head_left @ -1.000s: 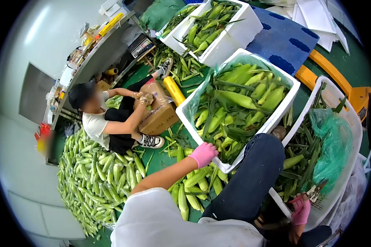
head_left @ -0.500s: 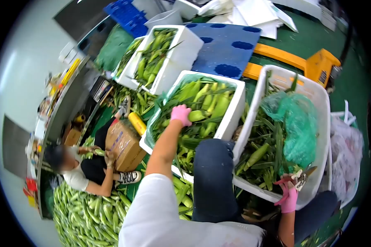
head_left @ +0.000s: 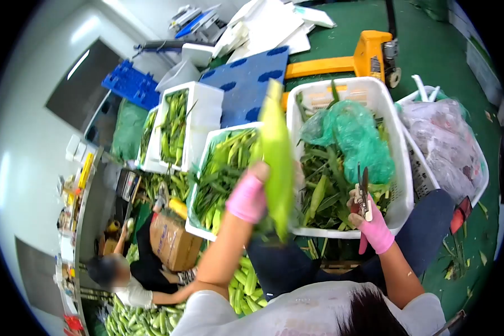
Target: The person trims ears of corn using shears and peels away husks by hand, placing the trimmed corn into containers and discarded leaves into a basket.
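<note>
My left hand (head_left: pixel 248 194), in a pink glove, grips a green ear of corn in its husk (head_left: pixel 278 162) and holds it raised, slightly blurred. My right hand (head_left: pixel 375 223), also pink-gloved, is closed on red-handled pruning shears (head_left: pixel 364 197), their blades pointing up. Behind my left hand stands a white foam box (head_left: pixel 195 219) lined with green plastic and filled with husked corn. Below and behind the shears is a white plastic crate (head_left: pixel 404 168) holding leaves, trimmings and a crumpled green plastic bag (head_left: pixel 357 143).
At lower left a person (head_left: pixel 133 280) sits beside a cardboard box (head_left: pixel 175 242) and a corn pile (head_left: pixel 137 319). More foam boxes (head_left: pixel 204 112), a blue pallet (head_left: pixel 235 89) and a yellow pallet jack (head_left: pixel 369 56) stand behind. A basket with clear plastic bags (head_left: pixel 445 137) is at right.
My left hand has come up out of the foam box with an ear of corn. My right hand has raised the shears, turning their blades upward. The view has shifted right.
</note>
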Tool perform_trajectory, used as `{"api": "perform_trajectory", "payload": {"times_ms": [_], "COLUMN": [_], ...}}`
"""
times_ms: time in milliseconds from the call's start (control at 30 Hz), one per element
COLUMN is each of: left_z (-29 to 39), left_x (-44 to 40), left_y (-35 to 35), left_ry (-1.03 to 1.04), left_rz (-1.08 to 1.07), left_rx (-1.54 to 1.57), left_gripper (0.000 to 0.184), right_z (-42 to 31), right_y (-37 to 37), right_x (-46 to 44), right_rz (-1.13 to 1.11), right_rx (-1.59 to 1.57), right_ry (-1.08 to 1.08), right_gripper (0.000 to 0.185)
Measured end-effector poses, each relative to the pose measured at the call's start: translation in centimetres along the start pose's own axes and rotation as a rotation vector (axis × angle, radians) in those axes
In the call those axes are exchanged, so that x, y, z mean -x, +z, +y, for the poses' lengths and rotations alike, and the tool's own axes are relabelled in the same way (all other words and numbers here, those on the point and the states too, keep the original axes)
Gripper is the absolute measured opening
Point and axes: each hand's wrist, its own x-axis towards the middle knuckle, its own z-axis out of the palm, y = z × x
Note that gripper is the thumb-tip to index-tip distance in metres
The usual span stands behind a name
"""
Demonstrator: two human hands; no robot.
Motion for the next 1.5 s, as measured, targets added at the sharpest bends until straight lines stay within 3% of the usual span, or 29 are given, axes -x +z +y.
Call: {"api": "perform_trajectory", "payload": {"times_ms": [67,133,233,300,367,400,467,500,600,733,900,1000,1033,1133,1167,1267,1367,1400,1467,1500], "left_z": [-6.9,-12.1,-16.2,-16.2,-15.0,-14.7,-14.0,-14.4,-13.9,-12.8,-10.6,-10.0,-9.8,-8.6,-7.9,-6.5,-5.9,-6.0,-4.9,-5.3], "left_x": [-1.5,-2.4,-2.9,-3.4,-3.5,-3.6,-3.8,-4.1,-4.4,-4.7,-5.3,-6.0,-6.0,-6.4,-6.5,-7.0,-8.2,-8.7,-9.5,-8.6], "left_y": [1.8,2.7,3.1,3.9,5.4,5.4,4.9,3.9,2.3,3.0,3.6,3.1,2.9,3.0,2.8,1.5,2.6,2.9,3.8,3.4], "left_ry": [-0.161,-0.301,-0.491,-0.484,-0.454,-0.464,-0.469,-0.489,-0.486,-0.382,-0.547,-0.694,-0.712,-0.746,-0.741,-0.777,-0.968,-0.986,-1.089,-0.988], "left_rz": [-0.182,-0.249,-0.188,-0.288,-0.35,-0.363,-0.375,-0.288,-0.285,-0.3,-0.299,-0.325,-0.314,-0.285,-0.271,-0.301,-0.485,-0.6,-0.628,-0.621], "left_rx": [0.201,0.282,0.235,0.15,0.074,0.076,0.075,0.11,0.276,-0.158,-0.256,-0.107,-0.053,0.108,0.09,-0.001,-0.014,-0.058,-0.235,-0.03], "left_gripper": [0.071,0.068,0.068,0.072,0.082,0.084,0.089,0.087,0.094,0.102,0.098,0.095,0.097,0.104,0.108,0.108,0.105,0.102,0.1,0.094], "right_z": [-0.3,-2.2,-4.2,-6.8,-5.3,-6.0,-6.2,-6.4,-6.9,-6.8,-6.0,-2.5,-2.4,-0.1,-0.5,-2.5,-6.4,-7.0,-6.6,-5.5], "right_y": [-1.8,-3.8,-6.6,-7.3,-9.6,-10.1,-10.6,-10.9,-10.9,-10.0,-10.9,-10.6,-10.0,-9.8,-9.9,-10.3,-10.3,-9.8,-9.3,-9.1], "right_x": [1.3,3.0,3.8,4.1,2.6,2.3,1.5,1.0,-0.6,-2.2,-4.5,-4.7,-4.3,-2.7,-2.1,-0.8,-3.4,-4.6,-4.7,-4.3], "right_rz": [0.04,0.088,0.137,0.114,0.019,-0.038,-0.079,-0.109,-0.162,-0.234,-0.215,-0.148,-0.073,0.009,0.03,0.153,0.007,-0.13,-0.505,-0.504], "right_rx": [0.141,0.305,0.502,0.543,0.791,0.822,0.983,0.932,0.761,0.772,1.008,0.728,0.718,0.543,0.625,0.63,0.89,0.913,0.65,0.603], "right_ry": [-0.08,0.047,0.194,0.313,0.14,0.209,0.116,0.161,0.222,0.058,-0.15,-0.104,0.014,0.365,0.253,0.089,-0.542,-0.57,-0.056,-0.138], "right_gripper": [0.062,0.065,0.071,0.078,0.081,0.085,0.086,0.088,0.093,0.092,0.076,0.071,0.057,0.039,0.025,0.034,0.055,0.057,0.056,0.055]}}
